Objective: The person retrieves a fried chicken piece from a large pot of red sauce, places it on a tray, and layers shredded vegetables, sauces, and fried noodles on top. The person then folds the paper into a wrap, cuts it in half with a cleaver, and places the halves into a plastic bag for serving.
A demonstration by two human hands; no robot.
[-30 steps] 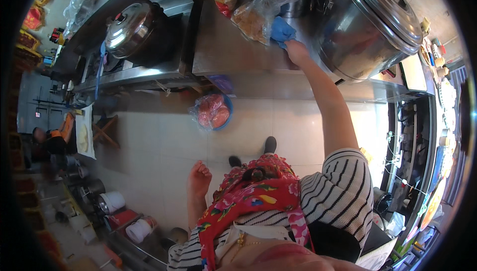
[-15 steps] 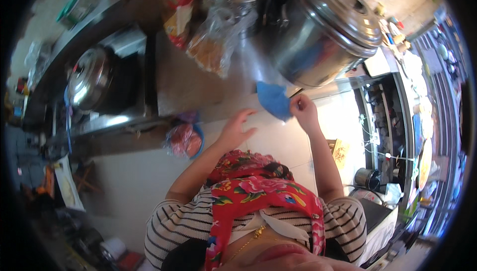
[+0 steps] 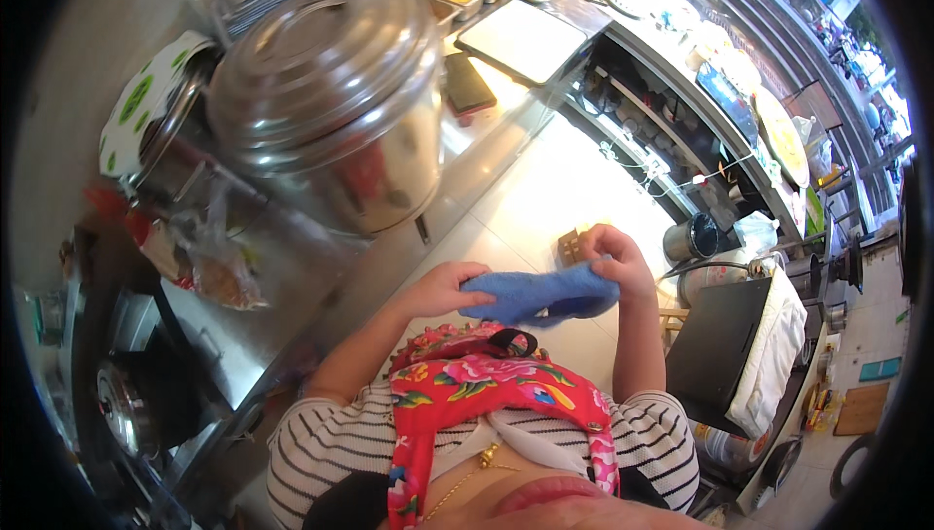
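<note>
Both hands have drawn the blue cloth [image 3: 545,294] chestward, left hand [image 3: 443,289] and right hand [image 3: 613,260] pinching opposite ends; even tension would fold it squarely.

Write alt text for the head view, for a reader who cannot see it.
Both hands hold a blue cloth stretched between them, left hand and right hand gripping its ends above a pale tiled floor. A large lidded steel pot stands on the steel counter at left.
</note>
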